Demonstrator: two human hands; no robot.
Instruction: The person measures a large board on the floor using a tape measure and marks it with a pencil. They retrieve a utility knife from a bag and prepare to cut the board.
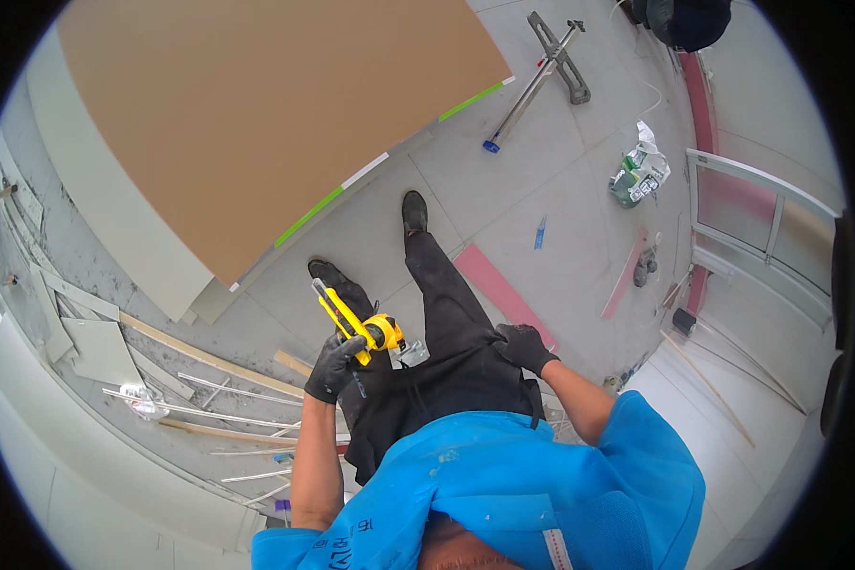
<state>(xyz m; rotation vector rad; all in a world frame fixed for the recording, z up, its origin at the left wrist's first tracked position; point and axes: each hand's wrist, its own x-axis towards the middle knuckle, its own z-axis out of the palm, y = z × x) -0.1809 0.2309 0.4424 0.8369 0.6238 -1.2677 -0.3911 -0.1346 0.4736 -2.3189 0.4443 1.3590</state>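
Observation:
My left hand (331, 369), in a dark glove, is closed round a yellow utility knife (344, 321) that points away from me, up and to the left. Against the knife's right side is a yellow tape measure (384, 332); I cannot tell whether the same hand holds it or it hangs at my waist. At my right thigh, my gloved right hand (525, 349) is closed on the cloth of my black trousers (446, 313), its fingertips partly hidden.
A big brown board (275, 104) lies on pale boards ahead and left. Offcuts and strips (104, 351) litter the left floor. Ahead right lie a tile cutter (541, 81), a crumpled bag (640, 171) and a pink strip (505, 296). A glazed frame (765, 214) stands right.

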